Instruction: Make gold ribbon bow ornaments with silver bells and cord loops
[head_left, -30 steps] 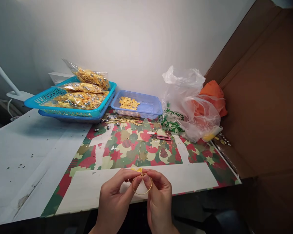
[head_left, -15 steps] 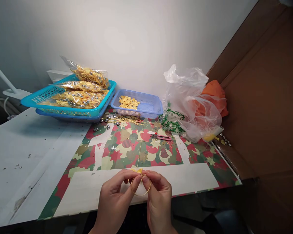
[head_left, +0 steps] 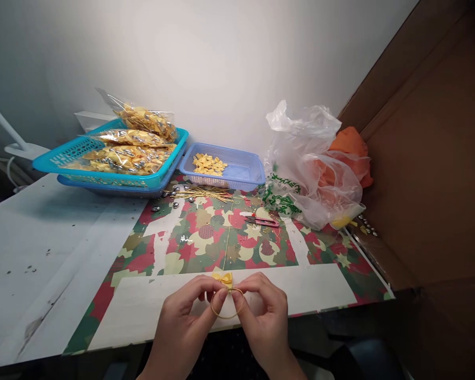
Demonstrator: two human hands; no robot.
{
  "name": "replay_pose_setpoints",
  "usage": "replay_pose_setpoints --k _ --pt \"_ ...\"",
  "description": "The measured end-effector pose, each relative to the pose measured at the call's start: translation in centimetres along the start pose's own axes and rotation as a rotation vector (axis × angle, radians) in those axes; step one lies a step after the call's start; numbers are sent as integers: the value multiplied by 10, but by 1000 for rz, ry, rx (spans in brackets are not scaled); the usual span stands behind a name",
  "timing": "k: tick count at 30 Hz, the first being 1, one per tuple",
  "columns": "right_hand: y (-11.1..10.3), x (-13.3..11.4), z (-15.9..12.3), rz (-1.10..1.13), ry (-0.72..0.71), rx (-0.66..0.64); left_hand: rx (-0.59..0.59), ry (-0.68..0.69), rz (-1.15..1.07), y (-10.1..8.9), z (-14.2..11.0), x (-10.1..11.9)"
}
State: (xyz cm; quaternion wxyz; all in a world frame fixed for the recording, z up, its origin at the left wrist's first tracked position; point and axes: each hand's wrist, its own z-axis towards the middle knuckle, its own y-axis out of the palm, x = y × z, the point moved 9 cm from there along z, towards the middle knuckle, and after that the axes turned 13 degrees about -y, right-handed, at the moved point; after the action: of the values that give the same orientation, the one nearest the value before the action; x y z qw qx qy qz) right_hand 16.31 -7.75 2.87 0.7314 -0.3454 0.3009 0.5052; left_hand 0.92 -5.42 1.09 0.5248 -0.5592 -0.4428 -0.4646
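Low in the middle of the view, my left hand (head_left: pixel 184 322) and my right hand (head_left: pixel 263 316) meet over the near edge of the table. Both pinch the top of a thin gold ring (head_left: pixel 226 306) between thumb and forefinger. A small yellow bow (head_left: pixel 222 277) sits on top of the ring, just above my fingertips. The loop hangs down between my two hands.
A patterned red-and-green sheet (head_left: pixel 229 237) covers the table. At the back stand a turquoise basket (head_left: pixel 103 174) of bagged yellow pieces and a small blue basket (head_left: pixel 241 174) of loose yellow bows. Gold pins (head_left: pixel 206 195), red snips (head_left: pixel 263 220), plastic bags (head_left: pixel 312 169) and a cardboard wall (head_left: pixel 431 158) lie around.
The yellow bow now stands clear above my fingertips. My right hand has turned slightly outward; both hands stay pinched on the ring.
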Motion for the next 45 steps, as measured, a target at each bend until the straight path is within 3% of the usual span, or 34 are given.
replay_pose_setpoints --k 16,23,31,34,40,45 --pt "1 11 -8 47 56 47 -25 -33 -5 3 0 -5" --pt "1 13 -10 122 71 102 -65 -115 -64 5 1 -15" --pt "3 16 -12 130 90 98 -58 -28 -1 5 -1 -7" --pt "2 13 -10 58 57 69 -30 27 21 3 -2 -1" --pt "2 -13 -3 -256 -176 -52 20 106 96 0 -5 5" --pt "5 -14 0 -237 -159 -63 12 124 98 1 -5 8"
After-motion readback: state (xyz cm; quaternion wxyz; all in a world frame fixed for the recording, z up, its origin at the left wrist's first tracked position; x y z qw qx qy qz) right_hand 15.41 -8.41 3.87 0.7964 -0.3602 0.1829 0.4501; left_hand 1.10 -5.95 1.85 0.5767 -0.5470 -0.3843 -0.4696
